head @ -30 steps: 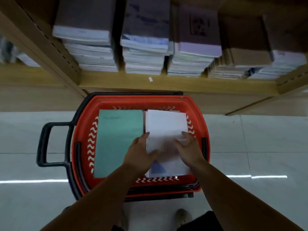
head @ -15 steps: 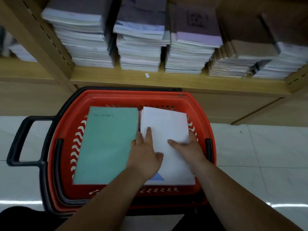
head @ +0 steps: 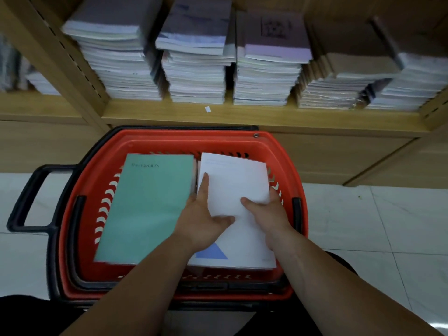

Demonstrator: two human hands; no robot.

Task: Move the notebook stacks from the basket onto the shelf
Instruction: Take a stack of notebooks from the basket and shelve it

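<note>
A red basket (head: 288,161) with black handles stands on the floor below the wooden shelf (head: 242,116). Inside it lie two notebook stacks side by side: a green-covered one (head: 148,204) on the left and a white-covered one (head: 235,183) with a blue triangle on the right. My left hand (head: 202,218) clasps the white stack's left edge, fingers dipping into the gap between the stacks. My right hand (head: 266,212) clasps its right edge, thumb on the cover. The white stack still rests in the basket.
The shelf holds several tall piles of notebooks (head: 196,61) side by side across its width. A slanted shelf upright (head: 72,61) stands at the left. A black basket handle (head: 26,197) sticks out to the left over the pale tiled floor (head: 363,226).
The view has moved closer to the basket and shelf. My hands slid from the top of the white stack out to its two side edges.
</note>
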